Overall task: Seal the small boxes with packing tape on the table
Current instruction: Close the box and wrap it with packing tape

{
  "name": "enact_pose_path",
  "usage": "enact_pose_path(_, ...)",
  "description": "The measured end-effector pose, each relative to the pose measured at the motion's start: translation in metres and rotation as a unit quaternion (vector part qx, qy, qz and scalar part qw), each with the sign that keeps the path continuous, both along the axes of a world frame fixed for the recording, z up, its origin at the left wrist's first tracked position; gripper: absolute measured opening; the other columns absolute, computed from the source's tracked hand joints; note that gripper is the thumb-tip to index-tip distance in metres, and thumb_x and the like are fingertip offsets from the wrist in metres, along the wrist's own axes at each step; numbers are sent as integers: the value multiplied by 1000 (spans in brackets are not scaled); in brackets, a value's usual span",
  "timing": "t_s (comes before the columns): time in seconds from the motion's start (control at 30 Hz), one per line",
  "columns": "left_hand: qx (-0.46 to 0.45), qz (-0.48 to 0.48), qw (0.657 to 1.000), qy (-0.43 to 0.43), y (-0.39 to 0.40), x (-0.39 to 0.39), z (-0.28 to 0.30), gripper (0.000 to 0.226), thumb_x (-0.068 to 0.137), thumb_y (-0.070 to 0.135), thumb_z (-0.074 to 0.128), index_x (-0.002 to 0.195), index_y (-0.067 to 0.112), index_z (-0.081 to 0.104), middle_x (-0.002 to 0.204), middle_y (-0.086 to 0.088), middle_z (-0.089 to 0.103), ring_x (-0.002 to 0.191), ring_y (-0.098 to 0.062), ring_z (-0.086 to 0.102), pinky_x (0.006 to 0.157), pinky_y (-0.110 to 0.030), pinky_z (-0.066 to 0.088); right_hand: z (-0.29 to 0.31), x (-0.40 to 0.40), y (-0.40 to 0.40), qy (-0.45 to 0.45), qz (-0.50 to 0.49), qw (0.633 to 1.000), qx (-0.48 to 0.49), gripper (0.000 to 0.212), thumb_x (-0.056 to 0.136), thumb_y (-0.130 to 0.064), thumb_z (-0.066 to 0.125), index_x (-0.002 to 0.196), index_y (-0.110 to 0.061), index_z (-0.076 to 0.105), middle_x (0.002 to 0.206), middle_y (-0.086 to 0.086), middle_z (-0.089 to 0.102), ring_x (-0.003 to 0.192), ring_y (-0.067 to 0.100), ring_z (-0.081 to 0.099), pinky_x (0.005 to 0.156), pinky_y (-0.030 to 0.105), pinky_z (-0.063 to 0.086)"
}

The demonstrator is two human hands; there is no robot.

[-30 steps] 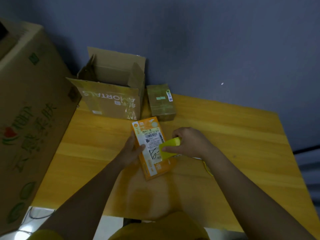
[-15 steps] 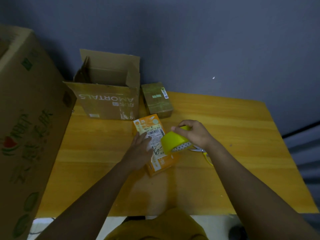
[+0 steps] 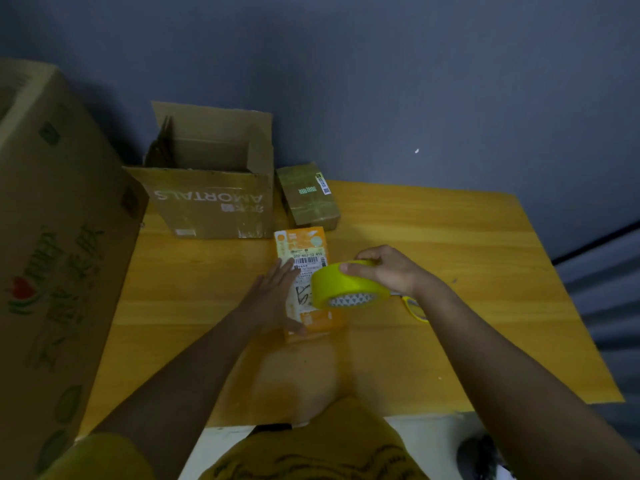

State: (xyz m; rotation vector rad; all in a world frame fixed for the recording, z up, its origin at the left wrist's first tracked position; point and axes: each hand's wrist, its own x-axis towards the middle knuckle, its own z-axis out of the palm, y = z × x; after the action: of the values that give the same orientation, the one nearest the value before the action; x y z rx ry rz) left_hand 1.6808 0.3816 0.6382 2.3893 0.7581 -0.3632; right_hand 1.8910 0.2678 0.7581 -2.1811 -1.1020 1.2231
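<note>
The left hand (image 3: 273, 299) lies flat on the orange box (image 3: 304, 247), whose label reads "502-602-12 815". The right hand (image 3: 391, 268) grasps the tape roll (image 3: 343, 282) over it. Behind the orange box stands an open carton (image 3: 211, 202) printed "AMORTALS".

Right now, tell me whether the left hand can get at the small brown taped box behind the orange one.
Probably yes. The left hand lies flat on the orange box, holding nothing, and the brown taped box sits just beyond it with bare table around. The right hand and tape roll stay off to the side.

Wooden table (image 3: 450, 244), blue-grey wall (image 3: 415, 81)
</note>
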Motion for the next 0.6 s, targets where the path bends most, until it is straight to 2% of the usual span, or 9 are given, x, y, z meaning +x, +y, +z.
enact_pose_path(0.03,0,-17,1000,4,7,-2,2,133,56,71,74,153,25,-3,158,9,-21,146,-17,-20,118,-49,-2,1,-4,-2,11,9,1000,0,58,78,-59,67,111,-12,67,103,-4,59,105,13,54,86,26,39)
enact_pose_path(0.1,-1,-41,999,14,17,-6,6,128,60,58,81,153,27,-1,157,12,-20,145,-17,-20,117,-48,-4,-1,-14,-8,31,19,999,10,47,77,-58,68,75,-12,60,69,-6,40,69,9,44,63,27,30)
enact_pose_path(0.2,-38,-30,999,5,21,-6,6,124,61,57,82,153,31,2,157,15,-19,146,-16,-19,118,-54,-2,-7,-25,-15,67,-45,995,50,36,80,-48,70,74,-14,61,68,-8,40,64,5,43,62,33,36)
enact_pose_path(0.33,-52,3,999,-16,17,-9,-2,125,58,55,84,152,33,5,157,18,-18,146,-15,-17,117,-55,4,-17,-32,-16,52,-65,990,110,48,77,-47,74,58,-16,42,55,-6,28,50,7,33,56,31,24)
enact_pose_path(0.4,-50,3,999,-8,17,-9,-3,126,58,55,84,152,33,3,157,17,-20,146,-16,-18,117,-56,5,-11,-28,-16,4,-50,994,99,55,76,-50,76,53,-20,36,54,-7,24,50,9,28,57,32,23)
enact_pose_path(0.43,-47,-1,999,-1,17,-9,-3,127,58,56,83,152,33,1,156,17,-22,146,-17,-19,117,-57,5,-6,-23,-17,-49,-41,995,76,51,74,-55,75,54,-22,42,54,-7,30,52,9,33,59,32,28)
enact_pose_path(0.47,-46,-6,999,7,17,-8,-3,127,59,57,83,152,34,-1,156,16,-23,146,-17,-19,117,-57,4,-1,-16,-18,-113,-27,993,32,44,72,-62,73,64,-22,59,61,-6,47,60,10,47,64,31,37)
enact_pose_path(0.53,-46,-7,999,16,17,-8,-4,128,60,59,81,152,34,-3,156,17,-25,145,-17,-20,117,-56,2,3,-1,-21,-257,4,962,-91,70,67,-77,63,99,-16,71,100,0,68,93,21,62,79,33,48)
enact_pose_path(0.6,-49,-7,999,16,15,-7,-1,127,60,59,81,152,34,-4,155,17,-26,145,-17,-20,116,-56,1,-9,9,-27,-335,49,925,-175,77,65,-85,55,95,-16,69,104,4,67,96,25,62,79,33,50)
